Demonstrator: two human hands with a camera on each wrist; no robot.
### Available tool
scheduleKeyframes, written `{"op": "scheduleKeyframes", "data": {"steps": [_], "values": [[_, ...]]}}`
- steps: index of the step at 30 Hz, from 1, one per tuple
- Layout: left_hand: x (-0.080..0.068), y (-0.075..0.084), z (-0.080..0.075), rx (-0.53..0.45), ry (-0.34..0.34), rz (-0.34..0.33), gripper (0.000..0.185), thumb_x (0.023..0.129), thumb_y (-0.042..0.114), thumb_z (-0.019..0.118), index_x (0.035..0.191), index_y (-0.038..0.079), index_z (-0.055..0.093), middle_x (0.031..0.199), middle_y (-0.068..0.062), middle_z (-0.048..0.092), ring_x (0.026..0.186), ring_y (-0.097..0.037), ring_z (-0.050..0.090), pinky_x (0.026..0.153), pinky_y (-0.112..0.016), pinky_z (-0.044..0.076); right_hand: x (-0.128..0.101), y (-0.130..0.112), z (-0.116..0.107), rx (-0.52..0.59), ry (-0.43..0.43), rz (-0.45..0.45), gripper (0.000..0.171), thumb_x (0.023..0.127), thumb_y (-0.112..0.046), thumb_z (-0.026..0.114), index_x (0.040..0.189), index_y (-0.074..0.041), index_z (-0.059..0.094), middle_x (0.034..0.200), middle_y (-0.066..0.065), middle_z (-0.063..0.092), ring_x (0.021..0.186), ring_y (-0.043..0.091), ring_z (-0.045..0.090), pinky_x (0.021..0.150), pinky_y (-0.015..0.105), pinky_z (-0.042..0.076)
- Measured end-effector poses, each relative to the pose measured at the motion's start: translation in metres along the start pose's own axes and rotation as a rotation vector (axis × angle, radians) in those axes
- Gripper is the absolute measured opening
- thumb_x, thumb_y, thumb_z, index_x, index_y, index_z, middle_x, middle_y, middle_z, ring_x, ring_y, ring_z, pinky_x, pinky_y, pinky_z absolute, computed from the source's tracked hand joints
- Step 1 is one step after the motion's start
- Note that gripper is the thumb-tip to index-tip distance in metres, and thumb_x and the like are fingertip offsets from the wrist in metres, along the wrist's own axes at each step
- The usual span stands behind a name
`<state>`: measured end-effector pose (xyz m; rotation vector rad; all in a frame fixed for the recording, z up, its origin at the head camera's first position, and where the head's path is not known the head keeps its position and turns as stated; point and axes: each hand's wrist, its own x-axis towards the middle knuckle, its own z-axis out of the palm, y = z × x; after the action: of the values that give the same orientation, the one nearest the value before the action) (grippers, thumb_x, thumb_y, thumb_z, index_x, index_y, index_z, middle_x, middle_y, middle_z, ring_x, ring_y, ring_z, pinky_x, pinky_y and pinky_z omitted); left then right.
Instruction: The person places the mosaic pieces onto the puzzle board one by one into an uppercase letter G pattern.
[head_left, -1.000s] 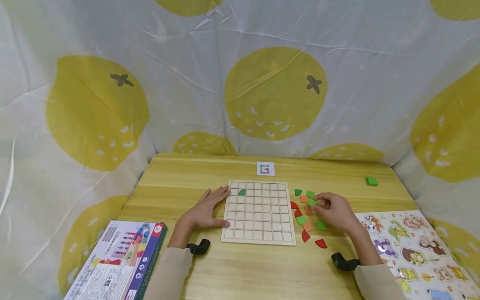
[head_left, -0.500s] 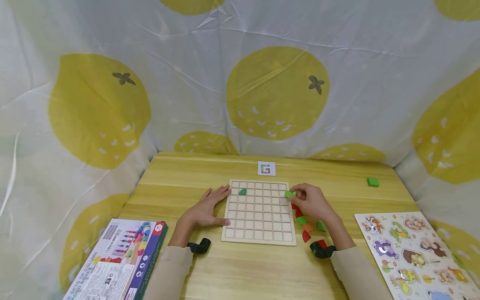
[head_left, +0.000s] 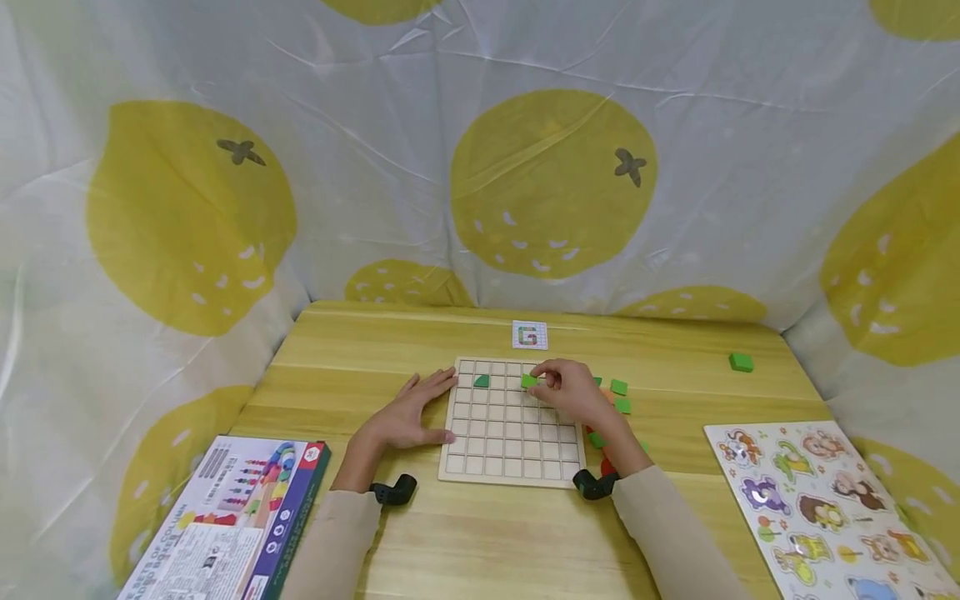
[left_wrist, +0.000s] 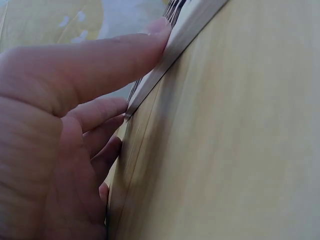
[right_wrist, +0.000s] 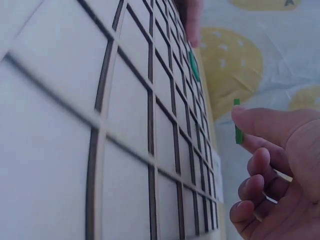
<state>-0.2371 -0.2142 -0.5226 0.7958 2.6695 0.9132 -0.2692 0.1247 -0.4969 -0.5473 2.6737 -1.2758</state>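
Right hand point(head_left: 567, 390), centre of the frame, pinches a green square tile point(head_left: 529, 381) between thumb and fingertips, holding it over the upper rows of the grid board point(head_left: 512, 457). A green quarter-round piece point(head_left: 482, 381) already sits in a cell near the board's upper left corner. Left hand point(head_left: 405, 415) lies flat, fingers straight, pressed against the board's left edge. Loose green, orange and red pieces point(head_left: 619, 387) lie on the table point(head_left: 480, 533) just right of the board. A small pattern card point(head_left: 529, 335) rests above the board.
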Motion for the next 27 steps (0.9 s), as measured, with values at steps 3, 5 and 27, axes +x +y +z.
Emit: {"op": "scheduleKeyframes", "data": {"steps": [3, 5, 27], "values": [[0.000, -0.001, 0.000, -0.013, -0.001, -0.008, 0.099, 0.084, 0.040, 0.084, 0.163, 0.012, 0.032, 0.173, -0.004, 0.021, 0.161, -0.031, 0.016, 0.130, -0.057, 0.000, 0.008, -0.004, 0.010, 0.032, -0.016, 0.015, 0.024, 0.095, -0.020, 0.075, 0.116, -0.008, 0.074, 0.082, 0.002, 0.056, 0.071, 0.017, 0.047, 0.066, 0.030, 0.041], [0.000, -0.002, 0.001, -0.020, -0.004, -0.015, 0.100, 0.083, 0.041, 0.084, 0.163, 0.013, 0.032, 0.173, -0.003, 0.021, 0.161, -0.030, 0.015, 0.130, -0.057, 0.000, 0.012, -0.006, 0.015, 0.043, -0.022, 0.018, 0.024, 0.095, -0.020, 0.074, 0.116, -0.008, 0.074, 0.081, 0.002, 0.056, 0.070, 0.016, 0.047, 0.067, 0.031, 0.042], [0.003, -0.002, 0.001, -0.046, 0.001, -0.031, 0.104, 0.080, 0.048, 0.087, 0.163, 0.015, 0.033, 0.173, 0.000, 0.021, 0.161, -0.031, 0.014, 0.130, -0.058, -0.001, 0.036, -0.017, 0.043, -0.076, -0.037, 0.068, 0.025, 0.094, -0.026, 0.077, 0.116, -0.015, 0.075, 0.077, 0.001, 0.060, 0.061, 0.015, 0.046, 0.062, 0.030, 0.041]]}}
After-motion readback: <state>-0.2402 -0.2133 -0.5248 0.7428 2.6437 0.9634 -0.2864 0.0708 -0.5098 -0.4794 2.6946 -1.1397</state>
